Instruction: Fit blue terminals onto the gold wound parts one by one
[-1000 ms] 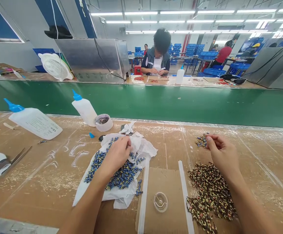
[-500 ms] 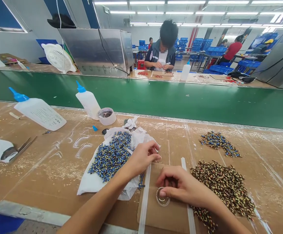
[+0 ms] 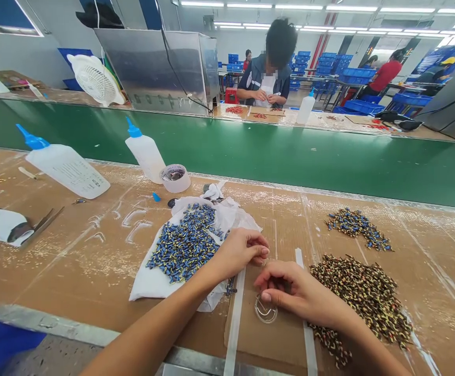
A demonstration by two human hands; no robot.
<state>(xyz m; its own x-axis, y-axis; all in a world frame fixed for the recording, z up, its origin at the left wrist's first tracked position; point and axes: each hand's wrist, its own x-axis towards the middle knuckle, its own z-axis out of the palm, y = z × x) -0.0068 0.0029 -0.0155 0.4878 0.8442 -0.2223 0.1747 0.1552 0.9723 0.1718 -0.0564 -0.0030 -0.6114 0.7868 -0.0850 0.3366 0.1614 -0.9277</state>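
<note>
My left hand point(image 3: 240, 251) is curled in a pinch beside the right edge of a white cloth point(image 3: 149, 279) that carries a heap of small blue pieces point(image 3: 186, 243). What it pinches is too small to make out. My right hand point(image 3: 295, 293) is also closed, fingers bent down over a small clear round dish point(image 3: 265, 311) on a cardboard pad point(image 3: 268, 334). The two hands nearly meet above the dish. A heap of brown-and-yellow pieces point(image 3: 362, 292) lies just right of my right hand.
A smaller pile of blue-and-yellow pieces point(image 3: 356, 226) lies farther right. Two squeeze bottles point(image 3: 65, 167) point(image 3: 146, 153), a tape roll point(image 3: 175, 178) and scissors point(image 3: 41, 225) sit to the left. A green conveyor belt point(image 3: 251, 156) runs across; a person point(image 3: 268, 68) works beyond it.
My left hand left the blue heap and my right hand left the far pile; both came together over the clear dish, then shifted slightly closer.
</note>
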